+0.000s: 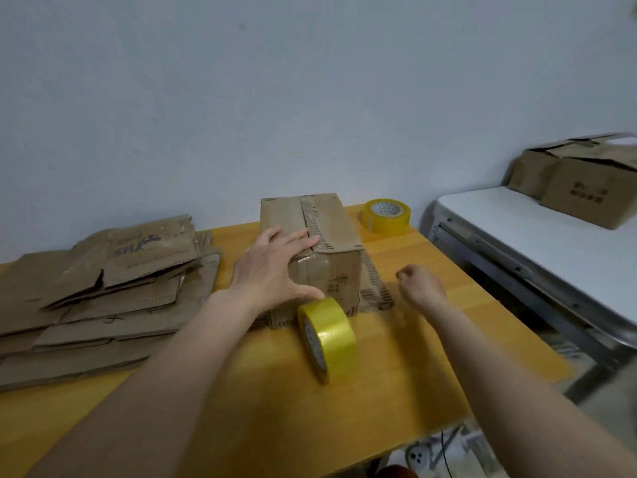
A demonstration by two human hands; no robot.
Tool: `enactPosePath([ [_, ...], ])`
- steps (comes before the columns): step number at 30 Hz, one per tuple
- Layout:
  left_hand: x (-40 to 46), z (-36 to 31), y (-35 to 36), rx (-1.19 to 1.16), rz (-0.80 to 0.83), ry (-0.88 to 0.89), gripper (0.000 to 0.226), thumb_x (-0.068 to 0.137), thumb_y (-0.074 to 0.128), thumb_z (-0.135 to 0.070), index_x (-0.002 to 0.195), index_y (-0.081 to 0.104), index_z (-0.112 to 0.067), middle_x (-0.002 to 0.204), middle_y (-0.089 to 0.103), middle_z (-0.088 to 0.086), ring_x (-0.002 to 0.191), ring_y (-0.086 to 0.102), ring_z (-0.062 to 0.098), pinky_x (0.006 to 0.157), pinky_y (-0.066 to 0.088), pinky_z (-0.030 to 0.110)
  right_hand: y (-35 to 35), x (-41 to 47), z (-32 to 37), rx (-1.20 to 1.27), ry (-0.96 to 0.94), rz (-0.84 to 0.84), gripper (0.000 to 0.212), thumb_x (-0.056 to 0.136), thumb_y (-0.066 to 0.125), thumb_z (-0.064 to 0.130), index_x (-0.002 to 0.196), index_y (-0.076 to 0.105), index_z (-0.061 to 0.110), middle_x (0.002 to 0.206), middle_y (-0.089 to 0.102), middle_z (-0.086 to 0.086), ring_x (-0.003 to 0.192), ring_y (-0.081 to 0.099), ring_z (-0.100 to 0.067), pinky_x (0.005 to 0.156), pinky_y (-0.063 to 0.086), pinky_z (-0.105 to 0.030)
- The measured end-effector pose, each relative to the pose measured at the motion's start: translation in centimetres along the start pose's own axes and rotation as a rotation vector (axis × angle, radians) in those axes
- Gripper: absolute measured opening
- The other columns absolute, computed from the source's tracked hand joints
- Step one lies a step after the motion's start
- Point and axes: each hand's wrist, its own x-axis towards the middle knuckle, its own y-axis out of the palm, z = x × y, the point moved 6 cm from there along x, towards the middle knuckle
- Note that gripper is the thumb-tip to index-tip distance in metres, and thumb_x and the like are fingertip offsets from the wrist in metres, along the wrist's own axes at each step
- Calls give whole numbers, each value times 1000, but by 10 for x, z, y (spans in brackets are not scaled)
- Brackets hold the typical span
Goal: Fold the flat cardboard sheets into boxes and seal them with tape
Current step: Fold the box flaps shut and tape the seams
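A yellow wooden tabletop (pixel 413 339) fills the lower half of the view and meets a pale wall behind. To its right stands a white table (pixel 510 229) on a metal frame, carrying assembled brown boxes (pixel 586 188) at its far end. On the left part of the tabletop lies an untidy stack of flat cardboard sheets (pixel 103 298), overlapping one another, the uppermost bearing printed letters. Near the middle of the tabletop, toward the wall, stands a folded cardboard box (pixel 327 250), its top flaps closed along a central seam and glossy tape visible on its near face; a loose flap with slotted edges lies on the tabletop against its right base. The left hand (pixel 272 270) rests flat on the box's near left corner, fingers straight and spread over the top, thumb extended down the near face; its grip holds nothing. The right hand (pixel 420 284) hangs just right of the box, apart from it, fingers curled inward; no object is visible in its grip. One roll of yellow tape (pixel 327 336) stands on edge just before the box, below the left thumb. A second roll (pixel 386 215) lies flat behind the box's right side, near the wall.
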Motion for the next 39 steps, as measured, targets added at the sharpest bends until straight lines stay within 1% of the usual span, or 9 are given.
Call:
enactPosePath([
  [4,9,5,4,28,-4,7,117,35,45,-96,143,23,-56,152,20,-31,143,17,14,103,39,51,23,42,-30,-320,-13,98,48,98,46,26,144,34,21,152,27,-9,139,22,-33,112,24,-42],
  [8,18,7,6,72,19,29,120,34,40,-100,143,19,-55,153,19,-29,143,16,14,101,40,50,26,57,-37,-406,-69,-29,28,97,47,18,124,53,18,133,47,-8,119,40,-33,96,38,-39],
  [16,24,4,1,127,-34,79,113,42,51,-93,144,26,-51,140,30,-3,129,28,19,109,31,44,-11,18,-15,328,37,-168,17,88,67,18,101,65,8,101,66,-10,87,60,-25,70,48,-39],
  [20,22,4,2,190,-40,69,124,43,47,-96,149,7,-46,146,34,-5,135,27,19,116,14,57,-55,-43,41,481,-376,-405,14,86,69,16,100,67,15,97,64,0,85,56,-10,71,43,-16],
  [23,18,-1,3,154,-69,39,132,45,54,-92,149,-8,-42,152,33,-5,140,24,19,116,6,59,-47,-82,95,391,-740,-207,21,82,71,8,103,70,9,111,64,1,104,55,-8,90,43,-15],
  [27,-1,-5,1,-55,-214,-104,138,47,75,-76,151,-6,-36,160,10,-2,146,6,19,119,12,49,-22,-90,119,204,-764,-12,33,87,66,9,120,64,10,130,59,-2,123,50,-15,106,39,-32],
  [31,-46,-2,17,-642,-572,-448,95,56,90,-41,133,36,-24,132,37,0,115,43,12,92,40,21,-19,-86,119,217,-720,-16,35,89,64,10,124,62,11,130,60,-4,122,53,-18,104,42,-37],
  [34,-45,-8,56,-1117,-304,-582,59,69,85,-29,113,47,-21,108,59,-2,92,58,6,69,43,13,-18,-85,122,198,-718,-41,32,89,64,10,121,63,12,124,63,-4,116,56,-19,100,45,-38],
  [39,-28,0,63,-1226,-171,-530,42,85,72,-22,123,54,-14,100,68,3,94,64,14,82,49,25,-15,-88,128,85,-779,-74,26,87,64,7,113,64,8,119,64,-9,114,55,-24,95,43,-33],
])
